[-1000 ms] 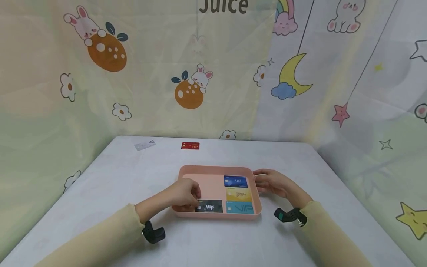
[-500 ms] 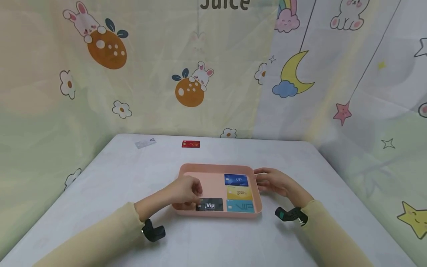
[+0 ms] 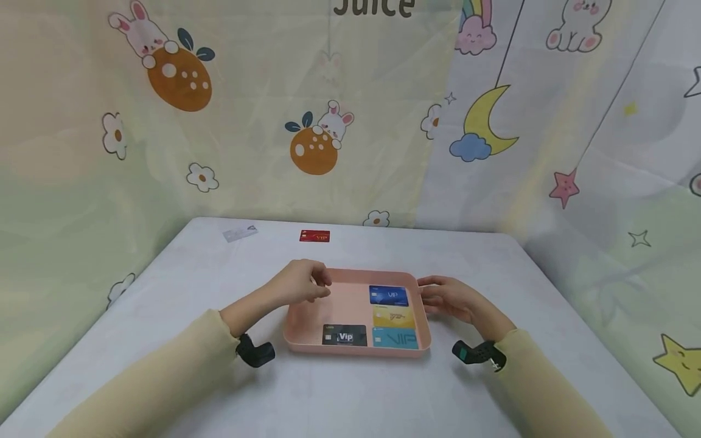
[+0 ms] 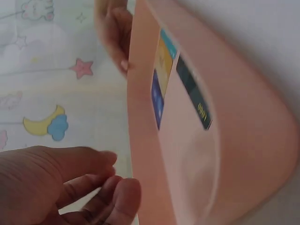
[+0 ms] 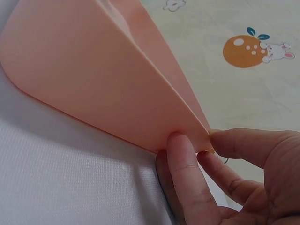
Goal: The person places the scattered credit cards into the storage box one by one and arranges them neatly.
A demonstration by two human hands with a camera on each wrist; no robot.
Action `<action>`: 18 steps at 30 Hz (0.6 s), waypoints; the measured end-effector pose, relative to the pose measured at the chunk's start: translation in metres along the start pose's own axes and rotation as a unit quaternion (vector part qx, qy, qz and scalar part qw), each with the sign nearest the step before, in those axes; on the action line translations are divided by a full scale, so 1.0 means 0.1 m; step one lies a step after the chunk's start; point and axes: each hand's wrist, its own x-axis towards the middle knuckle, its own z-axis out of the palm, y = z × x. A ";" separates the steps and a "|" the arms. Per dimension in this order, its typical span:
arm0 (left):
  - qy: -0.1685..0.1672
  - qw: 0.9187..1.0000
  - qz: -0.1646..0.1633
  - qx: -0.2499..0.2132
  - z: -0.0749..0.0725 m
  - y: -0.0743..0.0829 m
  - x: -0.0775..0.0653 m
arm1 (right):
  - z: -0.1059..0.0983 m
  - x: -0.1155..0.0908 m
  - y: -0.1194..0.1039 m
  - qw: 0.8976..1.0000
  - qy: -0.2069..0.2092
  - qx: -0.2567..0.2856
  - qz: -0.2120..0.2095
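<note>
In the head view a pink tray (image 3: 306, 340) sits mid-table. A black Vip card (image 3: 344, 335) lies along its near side. Stacked at its right end are a blue card (image 3: 389, 295), a yellow card (image 3: 393, 316) and a teal card (image 3: 395, 337). My left hand (image 3: 303, 281) hovers over the tray's far left part, fingers loosely bent, nothing between them. From the right, my right hand (image 3: 450, 298) reaches the tray with extended fingers. The right wrist view shows its fingertips (image 5: 179, 143) touching the tray's outer wall.
At the back of the white table (image 3: 263, 249) lie a red VIP card (image 3: 314, 236) and, farther left, a silvery card (image 3: 240, 233). A patterned cloth (image 3: 246, 121) hangs behind and beside the table. Each wrist wears a black camera.
My left hand has left the black card, rising and moving toward the tray's far left side. The card stays in the tray. The right hand stays at the tray's right side.
</note>
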 end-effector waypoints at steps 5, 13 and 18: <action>0.039 0.999 0.024 -0.008 -0.12 -0.12 0.17 | -0.01 0.00 0.00 1.000 -0.001 0.002 0.000; 0.082 0.996 0.003 0.026 -0.31 -0.49 0.48 | 0.02 -0.03 0.00 1.000 -0.003 0.000 0.000; 0.090 0.995 -0.011 0.047 -0.42 -0.63 0.63 | 0.02 -0.04 -0.01 1.000 -0.004 0.004 0.001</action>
